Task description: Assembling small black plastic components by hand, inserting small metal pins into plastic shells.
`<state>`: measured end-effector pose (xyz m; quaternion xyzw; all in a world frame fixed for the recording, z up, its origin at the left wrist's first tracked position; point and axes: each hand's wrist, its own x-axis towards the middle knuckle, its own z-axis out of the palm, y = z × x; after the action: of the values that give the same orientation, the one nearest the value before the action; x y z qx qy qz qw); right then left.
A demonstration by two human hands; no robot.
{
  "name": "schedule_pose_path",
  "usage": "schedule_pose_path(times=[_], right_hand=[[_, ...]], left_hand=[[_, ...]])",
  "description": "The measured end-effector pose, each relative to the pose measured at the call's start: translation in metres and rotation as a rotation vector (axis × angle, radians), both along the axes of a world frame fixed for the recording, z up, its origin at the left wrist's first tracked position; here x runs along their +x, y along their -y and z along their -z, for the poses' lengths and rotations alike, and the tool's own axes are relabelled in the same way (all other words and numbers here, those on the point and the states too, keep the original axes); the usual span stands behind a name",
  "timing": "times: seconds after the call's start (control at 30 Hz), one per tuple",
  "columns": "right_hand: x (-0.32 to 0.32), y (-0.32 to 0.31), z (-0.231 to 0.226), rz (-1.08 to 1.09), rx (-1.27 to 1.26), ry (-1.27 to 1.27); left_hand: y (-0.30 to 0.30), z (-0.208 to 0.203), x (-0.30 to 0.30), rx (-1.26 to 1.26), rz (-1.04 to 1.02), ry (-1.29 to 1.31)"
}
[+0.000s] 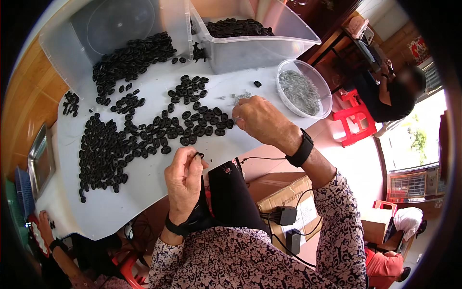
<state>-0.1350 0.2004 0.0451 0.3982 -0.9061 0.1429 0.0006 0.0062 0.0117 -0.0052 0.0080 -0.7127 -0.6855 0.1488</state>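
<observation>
My left hand (183, 180) is raised at the table's near edge, its thumb and fingers pinched on a small black plastic piece (198, 155). Out over the table, my right hand (264, 120) has its fingers curled together beside a small scatter of thin silvery metal pieces (240, 96). Whether anything sits between those fingertips is hidden. Many small black oval pieces (101, 149) cover the white table (149, 202), massed to the left and trailing toward my right hand. One lone black oval (257, 84) lies beyond that hand.
A clear round tub (320, 113) of thin metal pieces stands at the right. Behind are a clear bin (250, 50) and a tipped clear bin (180, 29), both with black pieces. A metal tray (41, 159) is at the left. Another person's hand (45, 229) shows lower left.
</observation>
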Motion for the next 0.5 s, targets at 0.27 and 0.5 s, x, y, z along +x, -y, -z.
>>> schedule_pose_path(times=[0.27,0.5], right_hand=[[0.001,0.006,0.009,0.092,0.002,-0.060],[0.024,0.014,-0.006,0.227,-0.443,0.321]], left_hand=[[-0.001,-0.001,0.000,0.009,-0.011,0.020],[0.004,-0.005,0.000,0.034,0.043,0.059]])
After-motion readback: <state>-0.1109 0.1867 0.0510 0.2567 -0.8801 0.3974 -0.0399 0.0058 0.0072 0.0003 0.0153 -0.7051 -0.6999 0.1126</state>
